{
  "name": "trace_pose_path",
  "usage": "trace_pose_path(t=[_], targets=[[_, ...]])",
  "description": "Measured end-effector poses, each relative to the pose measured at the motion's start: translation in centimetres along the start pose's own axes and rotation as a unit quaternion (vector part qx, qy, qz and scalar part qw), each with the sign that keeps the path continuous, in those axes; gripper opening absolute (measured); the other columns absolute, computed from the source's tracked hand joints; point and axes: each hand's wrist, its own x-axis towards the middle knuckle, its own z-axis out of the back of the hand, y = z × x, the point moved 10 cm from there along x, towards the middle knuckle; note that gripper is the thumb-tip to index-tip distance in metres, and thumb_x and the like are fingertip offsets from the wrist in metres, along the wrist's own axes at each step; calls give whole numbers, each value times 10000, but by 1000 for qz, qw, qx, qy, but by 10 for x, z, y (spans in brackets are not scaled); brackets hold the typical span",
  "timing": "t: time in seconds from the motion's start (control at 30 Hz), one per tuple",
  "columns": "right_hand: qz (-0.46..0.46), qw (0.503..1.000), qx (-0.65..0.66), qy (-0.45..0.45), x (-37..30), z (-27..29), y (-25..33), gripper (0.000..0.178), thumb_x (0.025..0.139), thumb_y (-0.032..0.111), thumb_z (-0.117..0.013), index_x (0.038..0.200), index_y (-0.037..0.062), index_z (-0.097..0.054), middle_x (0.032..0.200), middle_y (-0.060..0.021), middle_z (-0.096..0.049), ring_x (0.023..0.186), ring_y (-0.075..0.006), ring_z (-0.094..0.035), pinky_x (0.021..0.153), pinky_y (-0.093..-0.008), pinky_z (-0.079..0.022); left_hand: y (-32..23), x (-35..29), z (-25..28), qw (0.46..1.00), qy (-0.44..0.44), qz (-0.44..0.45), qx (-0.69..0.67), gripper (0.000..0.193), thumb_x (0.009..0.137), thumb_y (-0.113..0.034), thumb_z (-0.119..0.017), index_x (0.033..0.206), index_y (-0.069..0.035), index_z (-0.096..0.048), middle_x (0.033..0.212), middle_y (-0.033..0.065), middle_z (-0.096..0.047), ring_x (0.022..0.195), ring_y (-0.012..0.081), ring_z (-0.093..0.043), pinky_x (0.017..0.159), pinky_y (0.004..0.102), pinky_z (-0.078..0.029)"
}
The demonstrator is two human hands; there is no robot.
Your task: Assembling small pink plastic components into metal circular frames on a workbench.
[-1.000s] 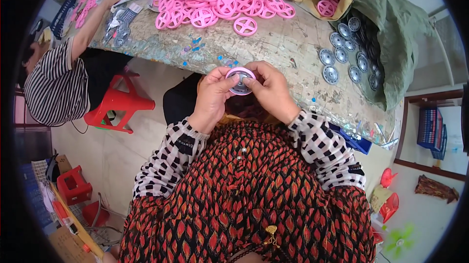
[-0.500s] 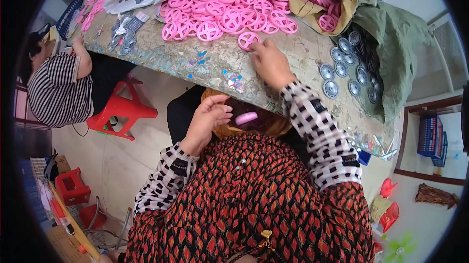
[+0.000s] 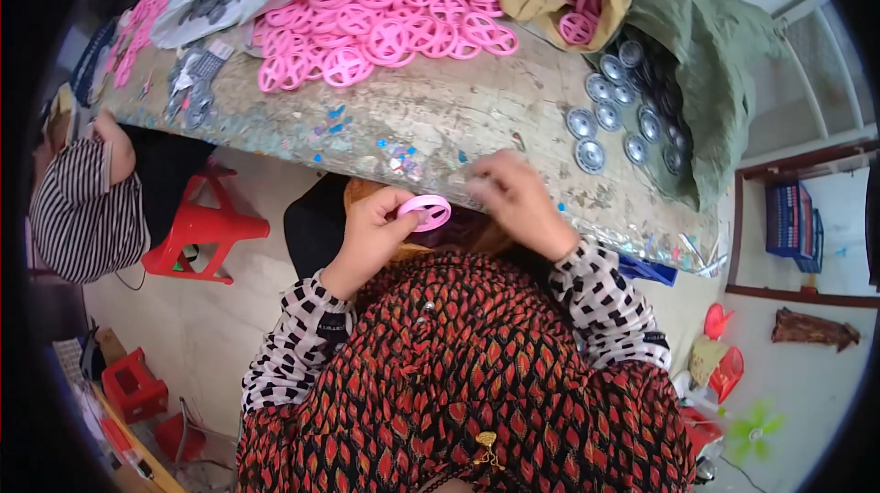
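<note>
Pink ring (image 3: pixel 424 212), a small flat plastic hoop with a smooth rounded rim, sits just left of the frame's centre, pinched at its left edge between the thumb and fingers of the left hand (image 3: pixel 374 235). It is held level, just below the near edge of the table (image 3: pixel 477 117), above the person's lap. One such ring is in hand.

To its right the right hand (image 3: pixel 513 200) is blurred at the table edge, fingers curled inward; whether it grips anything cannot be told.

Further up, on the table, lies a heap of pink spoked wheels (image 3: pixel 403 26), far more than a dozen and too overlapped to count exactly. At the upper right, beside a green cloth sack (image 3: pixel 715 62), lie grey metal discs (image 3: pixel 610 113); about ten show, some half hidden by the sack. Small shiny scraps (image 3: pixel 394 158) are scattered along the table's near edge.

At the left of the frame another person in a striped shirt (image 3: pixel 82 218) sits by one red plastic stool (image 3: pixel 206 232); two smaller red stools (image 3: pixel 133 383) stand at the lower left.
</note>
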Motion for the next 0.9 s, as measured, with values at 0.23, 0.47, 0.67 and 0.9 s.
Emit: trace_pose_path(t=[0.23, 0.47, 0.67, 0.9], targets=[[-123, 846, -509, -105, -41, 119, -69, 284, 876, 210, -633, 1088, 24, -610, 920, -184, -614, 854, -383, -583, 755, -469, -475, 25, 19, -28, 885, -41, 203, -417, 203, 929, -120, -640, 1108, -30, -609, 1003, 60, -680, 850, 151, -685, 755, 321, -587], [-43, 852, -464, -238, -34, 136, -18, 168, 932, 125, -576, 1053, 23, -634, 875, -151, -640, 732, -323, -619, 662, -401, -502, 8, 28, -36, 830, -31, 171, -531, 245, 962, -161, -608, 1166, -30, -576, 1032, 83, -656, 1002, 233, -667, 873, 405, -575], [126, 964, -158, -175, 4, 22, 59, 170, 885, 23, -619, 1055, 27, -618, 852, -154, -558, 746, -309, -583, 661, -371, -482, -11, 25, -46, 829, -13, 120, -546, 262, 978, -159, -583, 1204, -28, -556, 1141, 101, -638, 1043, 234, -653, 935, 420, -544], [105, 975, -87, -173, 3, 4, 63, 276, 863, 132, -676, 1113, 39, -611, 899, -117, -534, 764, -281, -590, 657, -363, -499, -13, 12, -38, 843, 20, 91, -529, 260, 970, -140, -593, 1217, -70, -554, 1177, 81, -624, 1095, 198, -618, 953, 424, -530]])
